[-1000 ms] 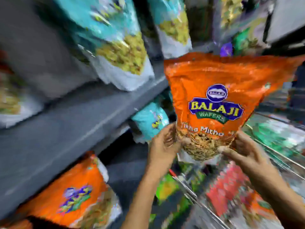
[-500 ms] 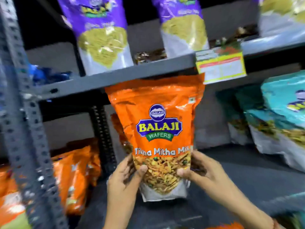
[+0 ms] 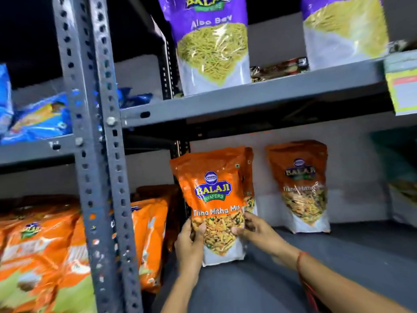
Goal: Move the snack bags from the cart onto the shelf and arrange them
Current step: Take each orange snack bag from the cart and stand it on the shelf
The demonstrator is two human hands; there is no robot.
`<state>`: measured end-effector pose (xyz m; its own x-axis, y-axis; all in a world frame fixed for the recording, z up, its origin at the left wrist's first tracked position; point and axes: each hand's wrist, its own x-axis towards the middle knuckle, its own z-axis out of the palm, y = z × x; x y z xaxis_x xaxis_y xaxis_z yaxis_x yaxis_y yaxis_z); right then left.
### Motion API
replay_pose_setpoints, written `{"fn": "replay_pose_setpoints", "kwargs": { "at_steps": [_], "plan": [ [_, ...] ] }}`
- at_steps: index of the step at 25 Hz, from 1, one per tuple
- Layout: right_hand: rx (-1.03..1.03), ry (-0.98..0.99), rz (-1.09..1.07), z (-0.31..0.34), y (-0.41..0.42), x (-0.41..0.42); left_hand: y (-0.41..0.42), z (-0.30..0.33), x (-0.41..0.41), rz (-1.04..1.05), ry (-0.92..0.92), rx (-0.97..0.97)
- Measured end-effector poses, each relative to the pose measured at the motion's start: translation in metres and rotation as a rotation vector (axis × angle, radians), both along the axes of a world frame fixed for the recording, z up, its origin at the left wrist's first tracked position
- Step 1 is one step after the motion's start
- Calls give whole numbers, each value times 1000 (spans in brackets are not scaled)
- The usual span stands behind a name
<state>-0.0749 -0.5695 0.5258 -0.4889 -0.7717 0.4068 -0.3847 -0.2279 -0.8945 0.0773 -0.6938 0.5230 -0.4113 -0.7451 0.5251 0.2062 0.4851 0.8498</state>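
Both forearms are reaching in from the bottom edge; a red thread is showing on the right wrist. Left hand and right hand are gripping the lower part of an orange Tikha Mitha Mix bag, one on each side, fingers clenched on the clear window section. The bag is standing upright, its base touching or just above the grey shelf near the left end, just right of the perforated upright post; contact is hard to tell. A second orange bag is sitting right behind it, mostly hidden. Further back, a third orange bag is leaning against the back wall, apart from the held one. Left of the post, more orange bags are packing the neighbouring bay. On the shelf above, two purple Aloo Sev bags are standing upright, with blue bags on the left bay's upper shelf.
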Motion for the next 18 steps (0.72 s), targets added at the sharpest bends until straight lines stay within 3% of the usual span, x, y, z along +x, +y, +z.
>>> {"fn": "replay_pose_setpoints", "kwargs": {
  "at_steps": [9,18],
  "plan": [
    [33,-53,-13,-4,-16,-19,-20,-4,-21,-11,-106,-58],
    [13,-91,-49,-12,-15,-19,-24,-6,-32,-96,-131,9]
  ]
}}
